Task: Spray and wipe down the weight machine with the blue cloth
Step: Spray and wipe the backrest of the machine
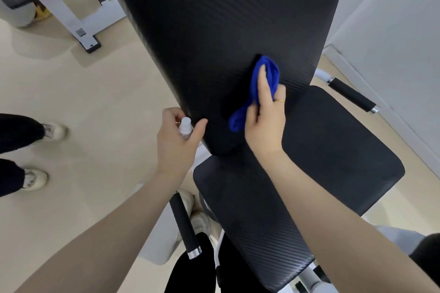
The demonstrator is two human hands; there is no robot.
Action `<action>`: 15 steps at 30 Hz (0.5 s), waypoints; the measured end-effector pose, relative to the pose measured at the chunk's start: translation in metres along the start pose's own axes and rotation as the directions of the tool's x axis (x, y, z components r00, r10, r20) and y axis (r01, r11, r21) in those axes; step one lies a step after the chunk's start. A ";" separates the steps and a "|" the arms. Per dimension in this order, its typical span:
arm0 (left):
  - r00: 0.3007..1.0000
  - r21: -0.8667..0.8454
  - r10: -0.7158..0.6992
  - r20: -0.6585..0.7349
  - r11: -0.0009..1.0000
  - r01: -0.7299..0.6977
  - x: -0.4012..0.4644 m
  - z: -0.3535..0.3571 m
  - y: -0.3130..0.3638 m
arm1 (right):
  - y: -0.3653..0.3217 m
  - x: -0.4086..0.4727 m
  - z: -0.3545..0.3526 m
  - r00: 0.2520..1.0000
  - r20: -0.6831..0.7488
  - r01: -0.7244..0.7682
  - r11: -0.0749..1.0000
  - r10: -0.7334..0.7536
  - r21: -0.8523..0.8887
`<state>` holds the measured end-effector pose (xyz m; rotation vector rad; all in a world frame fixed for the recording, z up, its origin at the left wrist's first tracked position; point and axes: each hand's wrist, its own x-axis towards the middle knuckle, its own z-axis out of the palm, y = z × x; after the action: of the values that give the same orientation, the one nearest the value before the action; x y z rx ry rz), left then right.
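Note:
The weight machine's tall black back pad (214, 31) runs up the middle of the head view, with its black seat pad (321, 162) below it. My right hand (265, 123) presses a bunched blue cloth (267, 74) flat against the lower part of the back pad; a tail of the cloth hangs out to the left of my palm. My left hand (177, 140) grips a small white spray bottle (185, 126) at the back pad's lower left edge, with only the bottle's top showing above my fingers.
Black-gripped handles stick out at the seat's right (352, 95) and left (184, 226). Another person's legs and white shoes (35, 178) stand on the beige floor at the left. A white-framed bench (71, 19) sits at the back left. A white wall (392, 31) closes the right side.

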<state>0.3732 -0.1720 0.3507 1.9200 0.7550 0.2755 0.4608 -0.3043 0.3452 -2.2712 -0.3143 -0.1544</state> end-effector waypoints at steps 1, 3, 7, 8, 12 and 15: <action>1.000 -0.007 0.010 0.003 1.000 -0.010 0.000 0.000 -0.001 | -0.007 -0.012 0.004 0.989 0.072 0.129 0.991 -0.127 -0.031; 1.000 -0.014 0.025 0.014 1.000 -0.025 0.001 -0.001 -0.001 | -0.016 -0.027 0.005 0.922 0.189 0.362 0.926 -0.339 -0.104; 0.999 0.021 0.034 0.032 0.999 -0.034 0.005 -0.003 -0.002 | -0.014 0.016 -0.007 0.980 -0.084 0.174 0.981 -0.181 -0.081; 0.999 0.021 0.030 0.036 0.999 -0.031 0.005 -0.004 -0.002 | -0.010 0.031 -0.011 0.985 -0.163 0.047 0.998 -0.053 -0.037; 0.999 0.017 0.032 0.042 0.999 -0.033 0.004 -0.002 -0.002 | -0.006 0.045 -0.009 0.966 -0.239 -0.101 0.995 0.100 0.009; 0.999 0.015 0.019 0.040 1.000 -0.019 0.005 -0.001 -0.007 | -0.008 0.004 0.000 0.987 -0.034 0.156 0.984 -0.160 -0.087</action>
<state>0.3736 -0.1663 0.3447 1.9427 0.7144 0.2427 0.4620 -0.2987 0.3518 -2.3219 -0.4750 -0.3011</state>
